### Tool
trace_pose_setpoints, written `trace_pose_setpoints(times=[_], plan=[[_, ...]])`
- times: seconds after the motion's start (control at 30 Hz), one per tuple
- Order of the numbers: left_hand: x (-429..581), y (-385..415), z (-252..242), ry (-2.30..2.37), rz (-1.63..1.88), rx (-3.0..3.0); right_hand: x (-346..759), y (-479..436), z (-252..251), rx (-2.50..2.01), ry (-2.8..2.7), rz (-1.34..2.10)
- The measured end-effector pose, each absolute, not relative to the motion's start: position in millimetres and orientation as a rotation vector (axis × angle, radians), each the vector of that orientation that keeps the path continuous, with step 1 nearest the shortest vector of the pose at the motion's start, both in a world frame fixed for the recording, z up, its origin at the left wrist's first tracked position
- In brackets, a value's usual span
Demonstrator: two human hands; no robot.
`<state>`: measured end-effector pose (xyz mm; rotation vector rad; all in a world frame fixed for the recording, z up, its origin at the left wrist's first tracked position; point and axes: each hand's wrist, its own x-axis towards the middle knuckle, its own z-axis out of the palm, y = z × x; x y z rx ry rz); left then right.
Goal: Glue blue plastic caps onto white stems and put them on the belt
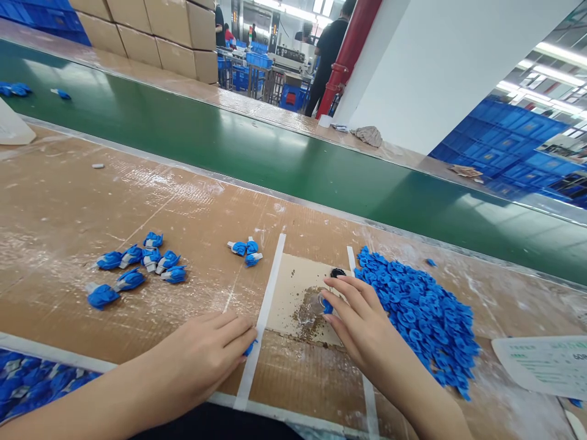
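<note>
My left hand (206, 360) rests on the cardboard-covered bench (192, 214) with a small blue plastic part (250, 348) pinched at its fingertips, beside a white tape strip (261, 318). My right hand (362, 324) holds another blue part (327, 307) against a clear plastic piece (312, 307) over a stained beige pad (293, 293). A small black round item (338, 272) lies just past its fingers. To its right is a heap of loose blue parts (419, 311). Blue-and-white assembled pieces (137, 263) lie in a loose group at left, with several more (243, 253) near the tape.
A green conveyor belt (229, 140) runs behind the bench. A bin of blue pieces (32, 382) sits at lower left, and a printed sheet (541, 366) lies at right. Beyond stand cardboard boxes (156, 36), blue crates (499, 143), a red pipe (348, 55) and a standing person (328, 55).
</note>
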<state>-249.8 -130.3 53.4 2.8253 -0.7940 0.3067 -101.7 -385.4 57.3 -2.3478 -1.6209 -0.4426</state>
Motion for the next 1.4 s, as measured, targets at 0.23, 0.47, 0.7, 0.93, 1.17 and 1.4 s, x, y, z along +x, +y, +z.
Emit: trace_pose_setpoints(times=[0.23,0.47,0.7,0.93,1.17,1.4], plan=[[-255,-134,51,-0.373,0.061,2.434,-115,-386,59,-2.169,-1.356,-0.138],[-238,-168,50,0.286,-0.294,1.098,-158,-372,59,-1.615,-0.814,0.284],[-239,-187,51,0.260,-0.251,0.895,-176,-362,52,-1.608,-0.793,0.326],[-237,-187,50,0.283,-0.284,0.918,-181,-355,50,-1.837,-1.109,-0.043],[-240,-180,42,0.388,-0.261,1.289,-185,-359,51,-2.015,-1.286,-0.165],[-256,-121,32,0.244,0.600,2.551,-157,-448,34,-2.571,-0.999,-0.517]])
